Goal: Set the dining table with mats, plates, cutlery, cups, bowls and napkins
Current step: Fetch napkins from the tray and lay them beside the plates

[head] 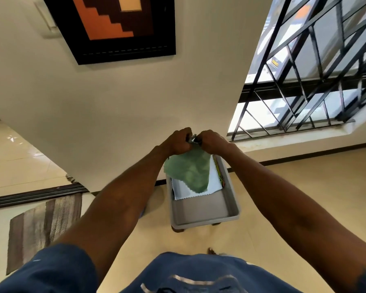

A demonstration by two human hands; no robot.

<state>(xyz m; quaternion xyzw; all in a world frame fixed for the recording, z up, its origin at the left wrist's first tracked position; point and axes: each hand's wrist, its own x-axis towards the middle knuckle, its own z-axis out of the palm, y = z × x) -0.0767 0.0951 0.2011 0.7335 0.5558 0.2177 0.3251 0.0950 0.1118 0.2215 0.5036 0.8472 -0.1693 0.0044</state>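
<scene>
A green cloth napkin (188, 170) hangs from both my hands above a grey plastic tub (205, 210). My left hand (178, 140) and my right hand (211, 140) are held close together, and each pinches the napkin's top edge. Under the napkin, a white cloth (215, 185) with a zigzag edge lies in the far half of the tub. A thin coloured item (219, 172) stands along the tub's right wall. The near half of the tub shows its bare grey floor.
The tub stands on a small low stand on the tan floor, close to a cream wall (114, 113). A striped brown rug (44, 227) lies to the left. A barred window (304, 81) is at the right, and a framed picture (118, 26) hangs on the wall.
</scene>
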